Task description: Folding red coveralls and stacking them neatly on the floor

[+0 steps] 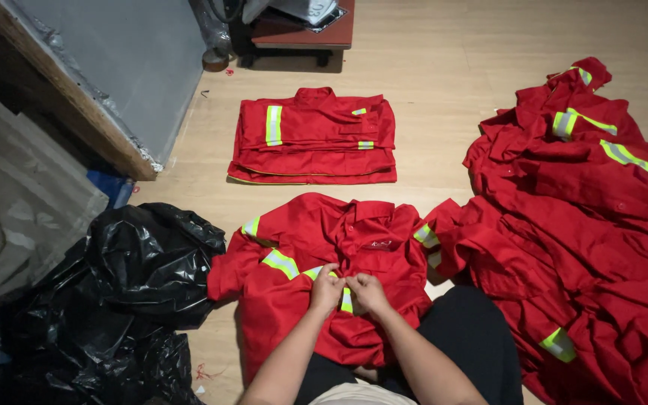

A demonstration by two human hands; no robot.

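A red work shirt with yellow-and-silver reflective stripes lies spread on the wooden floor in front of my knees, collar pointing away from me. My left hand and my right hand meet at the middle of its front, both pinching the fabric by a reflective stripe. Their fingers are curled tight on the cloth.
A neat stack of folded red shirts lies further ahead. A loose heap of red shirts fills the right side. Black plastic bags sit at the left, below a grey board. A low wheeled stand is at the top.
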